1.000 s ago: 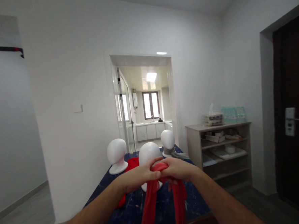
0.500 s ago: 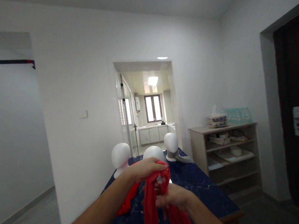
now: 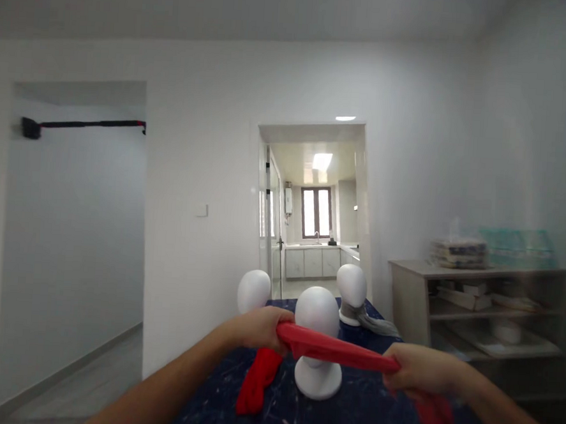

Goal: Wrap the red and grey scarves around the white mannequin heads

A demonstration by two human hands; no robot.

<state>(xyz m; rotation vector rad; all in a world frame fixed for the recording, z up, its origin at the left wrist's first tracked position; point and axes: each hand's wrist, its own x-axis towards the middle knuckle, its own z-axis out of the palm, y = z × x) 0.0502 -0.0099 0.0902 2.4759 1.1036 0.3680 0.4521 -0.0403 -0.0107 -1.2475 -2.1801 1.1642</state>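
Note:
A red scarf (image 3: 335,348) is stretched between my two hands, passing in front of a white foam mannequin head (image 3: 317,312). My left hand (image 3: 262,326) is closed on one part of it, left of the head. My right hand (image 3: 420,367) grips it farther right, and a loose end hangs below that hand, blurred. Whether the cloth touches the head I cannot tell. Another piece of red cloth (image 3: 257,383) lies on the table below my left hand; its upper part is hidden by that hand.
On the dark blue marbled table (image 3: 347,420) stand a second white head (image 3: 253,291) at the left and a third head (image 3: 352,285) at the back right with a grey scarf (image 3: 376,322) around its neck. A shelf unit (image 3: 407,296) stands to the right. Behind is a kitchen doorway (image 3: 314,175).
My hands have moved apart, pulling the bunched, looped red scarf out into a taut band. The view has turned left and levelled, and the middle head now shows more fully.

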